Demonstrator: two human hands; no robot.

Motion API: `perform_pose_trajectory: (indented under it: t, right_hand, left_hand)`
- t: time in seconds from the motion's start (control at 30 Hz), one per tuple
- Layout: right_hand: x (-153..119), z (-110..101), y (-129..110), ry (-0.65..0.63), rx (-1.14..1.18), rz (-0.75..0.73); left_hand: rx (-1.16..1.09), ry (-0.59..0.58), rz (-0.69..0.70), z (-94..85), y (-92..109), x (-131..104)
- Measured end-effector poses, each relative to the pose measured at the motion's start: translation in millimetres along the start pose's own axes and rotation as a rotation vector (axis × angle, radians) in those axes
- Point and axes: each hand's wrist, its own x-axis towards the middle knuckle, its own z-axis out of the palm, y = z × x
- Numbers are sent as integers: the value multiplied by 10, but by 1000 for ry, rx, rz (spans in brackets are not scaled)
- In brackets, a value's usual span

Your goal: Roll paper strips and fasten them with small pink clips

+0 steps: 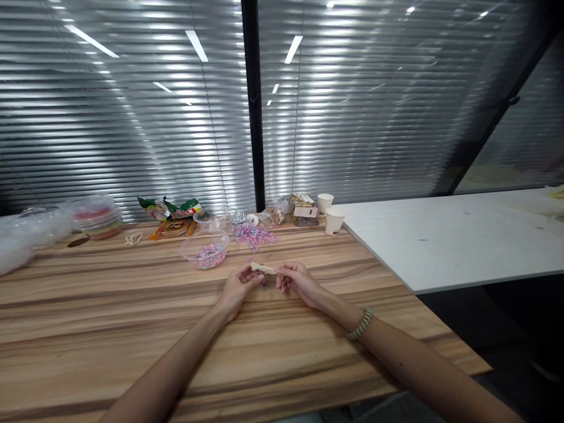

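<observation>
In the head view, a slim cream-coloured bundle (pixel 267 269) with a light blue patch spans the space between my two hands, just above the wooden table. My left hand (pixel 238 286) pinches its left end between thumb and fingers. At the right end, my right hand (pixel 301 283) grips it with thumb and forefinger, the other fingers curled below. What the bundle is made of is too small to tell. Beyond my hands lies a pile of tiny pink, purple and blue pieces (pixel 255 235). Similar pieces partly fill a clear round bowl (pixel 185 252) to its left.
Two paper cups (pixel 335 221) stand near the wooden table's (pixel 220 364) right edge, beside a small box (pixel 305 210). Snack packaging (pixel 174 211), stacked clear-lidded containers (pixel 97 220) and plastic wrap (pixel 26 238) sit at back left. A white table (pixel 440 241) adjoins on the right.
</observation>
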Motion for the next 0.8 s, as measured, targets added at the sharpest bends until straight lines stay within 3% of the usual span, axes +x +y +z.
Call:
perform_pose_trajectory:
  t: [0.33,0.47,0.8]
  right_hand:
    - [5,10,22,-78,-6,54]
    - [-4,-4,31,-187,61,122]
    - [4,-40,30,-333,373,290]
  left_hand:
    - [116,125,6,-38,-32,25]
    - [129,119,38,-27,-4,5]
    - [-184,12,-23,5,-25,-17]
